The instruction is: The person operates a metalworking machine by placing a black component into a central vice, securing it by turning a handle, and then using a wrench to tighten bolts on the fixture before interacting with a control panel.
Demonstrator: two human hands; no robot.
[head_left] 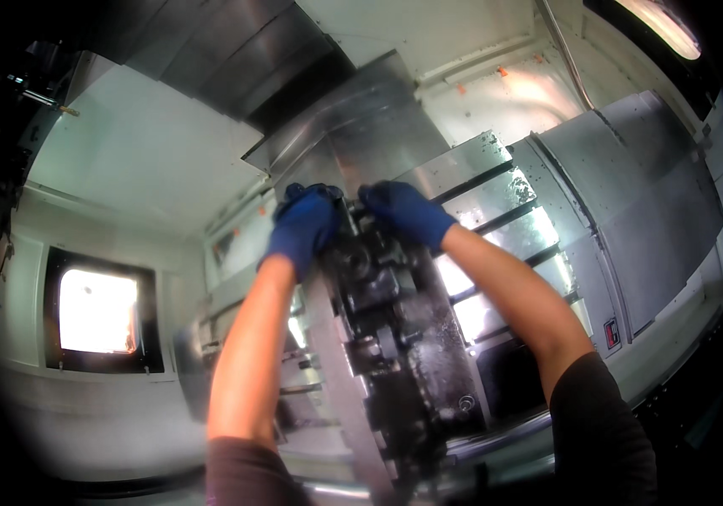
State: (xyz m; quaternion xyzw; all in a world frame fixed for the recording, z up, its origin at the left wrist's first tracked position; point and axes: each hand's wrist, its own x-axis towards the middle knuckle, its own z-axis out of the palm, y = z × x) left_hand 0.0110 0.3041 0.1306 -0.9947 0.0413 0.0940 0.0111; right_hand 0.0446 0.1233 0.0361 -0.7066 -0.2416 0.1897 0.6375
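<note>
A long dark metal fixture point(374, 282) with blocks and clamps along it runs away from me down the middle of a machine's work area. Both hands reach to its far end in blue gloves. My left hand point(304, 221) is closed at the far left corner, its fingers curled over the top. Across from it, my right hand point(408, 211) is closed too, knuckles turned inward toward the left hand. What either hand grips is hidden by the gloves and blur. A short upright metal piece point(351, 221) shows between the hands.
Slotted metal table sections point(496, 202) lie right of the fixture, beside a grey curved cover point(631, 185). Grey sheet-metal guards point(353, 126) rise behind the hands. A bright window point(98, 310) is in the left wall. A metal pipe point(566, 55) runs down at upper right.
</note>
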